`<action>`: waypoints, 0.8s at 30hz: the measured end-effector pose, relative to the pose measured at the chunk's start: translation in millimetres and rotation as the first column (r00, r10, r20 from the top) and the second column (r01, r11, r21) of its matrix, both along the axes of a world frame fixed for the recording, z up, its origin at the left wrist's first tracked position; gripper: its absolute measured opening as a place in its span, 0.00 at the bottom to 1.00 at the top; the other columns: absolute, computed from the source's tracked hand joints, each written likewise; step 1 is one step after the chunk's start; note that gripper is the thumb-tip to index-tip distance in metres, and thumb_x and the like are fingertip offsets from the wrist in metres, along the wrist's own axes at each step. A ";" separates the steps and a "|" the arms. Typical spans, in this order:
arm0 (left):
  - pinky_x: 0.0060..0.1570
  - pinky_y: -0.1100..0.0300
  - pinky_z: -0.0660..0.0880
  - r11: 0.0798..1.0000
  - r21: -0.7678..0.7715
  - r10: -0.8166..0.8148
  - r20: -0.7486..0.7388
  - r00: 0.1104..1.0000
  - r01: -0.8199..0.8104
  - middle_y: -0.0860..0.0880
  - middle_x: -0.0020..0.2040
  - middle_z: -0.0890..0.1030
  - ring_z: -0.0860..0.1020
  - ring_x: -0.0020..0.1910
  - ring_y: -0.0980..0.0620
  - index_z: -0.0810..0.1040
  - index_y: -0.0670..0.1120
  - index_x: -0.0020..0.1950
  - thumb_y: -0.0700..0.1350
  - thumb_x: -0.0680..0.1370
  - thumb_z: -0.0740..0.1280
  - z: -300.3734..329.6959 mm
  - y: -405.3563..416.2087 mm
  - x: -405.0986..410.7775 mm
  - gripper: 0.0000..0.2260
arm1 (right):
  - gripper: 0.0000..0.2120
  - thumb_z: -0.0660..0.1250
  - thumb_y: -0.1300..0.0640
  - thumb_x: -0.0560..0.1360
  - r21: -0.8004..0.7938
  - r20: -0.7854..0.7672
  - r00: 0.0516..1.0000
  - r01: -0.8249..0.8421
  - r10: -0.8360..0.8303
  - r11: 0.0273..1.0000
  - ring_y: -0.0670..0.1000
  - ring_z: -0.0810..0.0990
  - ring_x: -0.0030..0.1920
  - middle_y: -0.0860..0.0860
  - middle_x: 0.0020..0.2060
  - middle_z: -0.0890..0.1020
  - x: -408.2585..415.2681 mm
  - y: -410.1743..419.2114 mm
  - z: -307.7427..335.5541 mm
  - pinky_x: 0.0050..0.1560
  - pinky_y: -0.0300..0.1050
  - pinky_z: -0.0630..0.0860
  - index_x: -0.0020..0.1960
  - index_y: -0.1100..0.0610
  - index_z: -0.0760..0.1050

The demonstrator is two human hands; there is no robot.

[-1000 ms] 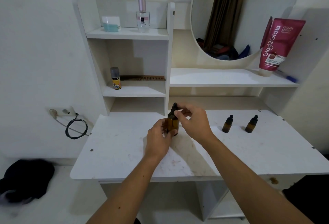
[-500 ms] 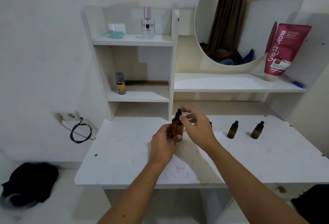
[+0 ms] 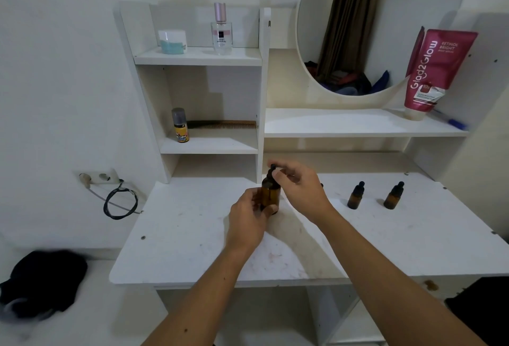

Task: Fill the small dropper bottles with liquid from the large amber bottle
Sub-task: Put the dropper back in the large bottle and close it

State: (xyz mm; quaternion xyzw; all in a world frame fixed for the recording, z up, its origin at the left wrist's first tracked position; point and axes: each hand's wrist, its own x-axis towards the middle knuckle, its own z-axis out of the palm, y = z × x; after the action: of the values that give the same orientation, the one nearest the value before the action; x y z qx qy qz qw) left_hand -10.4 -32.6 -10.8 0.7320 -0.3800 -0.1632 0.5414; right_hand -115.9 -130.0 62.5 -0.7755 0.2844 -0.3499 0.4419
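Large amber bottle (image 3: 270,197) upright at desk (image 3: 192,235) centre, body wrapped by left hand (image 3: 248,220). Dropper cap (image 3: 272,171) pinched by right hand (image 3: 300,190) fingertips. Two small dropper bottles (image 3: 355,196) capped, well right, untouched.

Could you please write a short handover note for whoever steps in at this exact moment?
Left hand: wrapped around the large amber bottle, holding it upright at the desk.
Right hand: fingers pinching its black dropper cap, which sits on the neck.
Two small dropper bottles stand capped to the right; a third may hide behind the right hand.
Done: nothing filled that I can see.
Left: open the large bottle, uncap and fill each small one, recap.
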 end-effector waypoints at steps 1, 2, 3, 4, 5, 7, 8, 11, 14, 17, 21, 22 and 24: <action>0.46 0.79 0.70 1.000 0.000 0.000 0.001 1.000 0.000 0.68 0.50 0.76 0.77 0.49 0.68 0.76 0.53 0.66 0.49 0.77 0.75 0.2 0.1 0.0 0.19 | 0.11 0.68 0.57 0.82 -0.022 -0.015 1.000 -0.007 0.007 1.000 0.44 0.85 0.54 0.46 0.53 0.87 0.3 -1.2 0.3 0.56 0.35 0.78 0.63 0.52 0.84; 0.47 0.79 0.70 1.000 -0.003 0.000 0.003 1.000 0.000 0.68 0.50 0.77 0.77 0.49 0.67 0.76 0.53 0.66 0.49 0.77 0.75 0.3 0.1 0.2 0.19 | 0.10 0.69 0.57 0.82 -0.039 -0.030 1.000 -0.004 0.003 0.999 0.42 0.85 0.53 0.45 0.52 0.87 0.6 -1.6 1.2 0.56 0.33 0.78 0.62 0.53 0.84; 0.48 0.78 0.70 1.000 -0.002 0.002 0.009 1.000 -0.001 0.67 0.50 0.77 0.77 0.50 0.65 0.76 0.53 0.66 0.49 0.77 0.76 -0.1 0.1 0.3 0.19 | 0.10 0.71 0.57 0.81 -0.051 -0.046 0.999 0.014 -0.016 0.999 0.40 0.84 0.51 0.45 0.50 0.87 1.3 -1.7 1.8 0.54 0.29 0.77 0.61 0.54 0.85; 0.48 0.77 0.70 1.000 -0.002 0.003 0.012 1.000 -0.003 0.65 0.51 0.77 0.78 0.51 0.63 0.76 0.54 0.65 0.49 0.77 0.76 0.4 0.4 0.2 0.19 | 0.09 0.72 0.56 0.80 -0.059 -0.052 0.998 0.031 -0.034 0.998 0.38 0.84 0.49 0.44 0.48 0.87 1.9 -1.3 2.5 0.51 0.25 0.75 0.60 0.55 0.85; 0.49 0.77 0.70 1.000 0.001 0.004 0.011 1.000 -0.004 0.65 0.51 0.77 0.78 0.51 0.62 0.76 0.54 0.64 0.49 0.77 0.76 0.5 0.5 0.2 0.18 | 0.09 0.74 0.55 0.79 -0.064 -0.054 0.997 0.052 -0.056 0.997 0.36 0.83 0.47 0.44 0.46 0.86 3.1 -1.6 2.2 0.48 0.23 0.74 0.58 0.55 0.85; 0.50 0.76 0.70 1.000 -0.001 0.002 0.005 1.000 -0.002 0.64 0.51 0.78 0.78 0.52 0.61 0.75 0.55 0.63 0.49 0.77 0.76 0.1 -0.1 0.1 0.17 | 0.08 0.76 0.54 0.78 -0.065 -0.044 0.995 0.085 -0.088 0.994 0.36 0.83 0.45 0.43 0.44 0.86 4.4 -2.0 1.7 0.45 0.23 0.74 0.55 0.54 0.85; 0.51 0.75 0.71 1.000 -0.003 0.000 0.008 1.000 0.000 0.63 0.52 0.78 0.78 0.52 0.61 0.76 0.54 0.64 0.49 0.77 0.76 -0.6 -0.1 0.1 0.17 | 0.07 0.76 0.54 0.77 -0.060 -0.034 0.995 0.094 -0.096 0.994 0.37 0.83 0.45 0.43 0.43 0.86 5.0 -0.9 1.9 0.46 0.24 0.75 0.54 0.53 0.84; 0.57 0.67 0.76 1.000 -0.009 -0.002 0.025 1.000 0.003 0.61 0.53 0.80 0.79 0.54 0.58 0.77 0.53 0.64 0.49 0.77 0.76 -1.7 0.3 -0.4 0.18 | 0.06 0.78 0.53 0.75 -0.053 0.003 0.992 0.127 -0.127 0.990 0.41 0.85 0.45 0.44 0.42 0.87 6.4 3.6 0.7 0.49 0.32 0.80 0.51 0.51 0.84; 0.60 0.60 0.78 1.000 -0.020 0.003 0.027 1.000 -0.002 0.58 0.55 0.82 0.81 0.56 0.56 0.77 0.52 0.63 0.49 0.77 0.76 -2.6 -0.3 0.0 0.17 | 0.08 0.79 0.52 0.74 -0.055 0.016 0.987 0.160 -0.159 0.986 0.43 0.86 0.44 0.45 0.42 0.87 8.0 6.5 -1.3 0.51 0.38 0.82 0.51 0.53 0.85; 0.62 0.56 0.79 1.000 -0.013 0.014 0.035 0.999 -0.013 0.56 0.56 0.83 0.81 0.56 0.55 0.77 0.52 0.64 0.49 0.77 0.76 -2.1 -0.4 -0.8 0.17 | 0.11 0.79 0.51 0.74 -0.067 0.022 0.982 0.190 -0.189 0.979 0.44 0.86 0.44 0.46 0.42 0.87 9.6 8.3 -2.4 0.51 0.39 0.83 0.52 0.55 0.85; 0.64 0.52 0.79 1.000 -0.004 0.025 0.035 0.999 -0.025 0.54 0.58 0.83 0.81 0.57 0.53 0.77 0.51 0.65 0.50 0.76 0.76 -0.5 -0.2 -3.5 0.18 | 0.11 0.79 0.51 0.74 -0.088 0.021 0.975 0.223 -0.222 0.971 0.43 0.86 0.44 0.46 0.42 0.87 11.1 12.0 -4.4 0.52 0.39 0.83 0.53 0.55 0.85; 0.64 0.50 0.79 1.000 0.004 0.029 0.044 0.999 -0.029 0.54 0.59 0.83 0.81 0.57 0.52 0.77 0.50 0.65 0.50 0.76 0.76 -0.8 0.1 -4.1 0.19 | 0.11 0.79 0.51 0.74 -0.089 0.018 0.974 0.225 -0.224 0.970 0.43 0.86 0.44 0.45 0.42 0.87 11.4 12.6 -5.1 0.52 0.39 0.83 0.53 0.55 0.85; 0.64 0.49 0.79 0.999 0.020 0.035 0.069 0.997 -0.037 0.52 0.60 0.83 0.81 0.59 0.51 0.77 0.50 0.67 0.51 0.77 0.75 -1.1 1.2 -5.1 0.20 | 0.12 0.79 0.51 0.74 -0.093 0.015 0.974 0.228 -0.227 0.969 0.44 0.86 0.45 0.46 0.42 0.87 11.5 13.5 -5.9 0.52 0.40 0.83 0.54 0.56 0.85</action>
State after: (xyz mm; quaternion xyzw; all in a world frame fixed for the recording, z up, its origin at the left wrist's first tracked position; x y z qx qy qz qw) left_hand -15.5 -31.4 -11.8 0.7496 -0.3835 -0.1321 0.5231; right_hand -104.5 -116.6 56.6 -0.7571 0.3537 -0.4127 0.3623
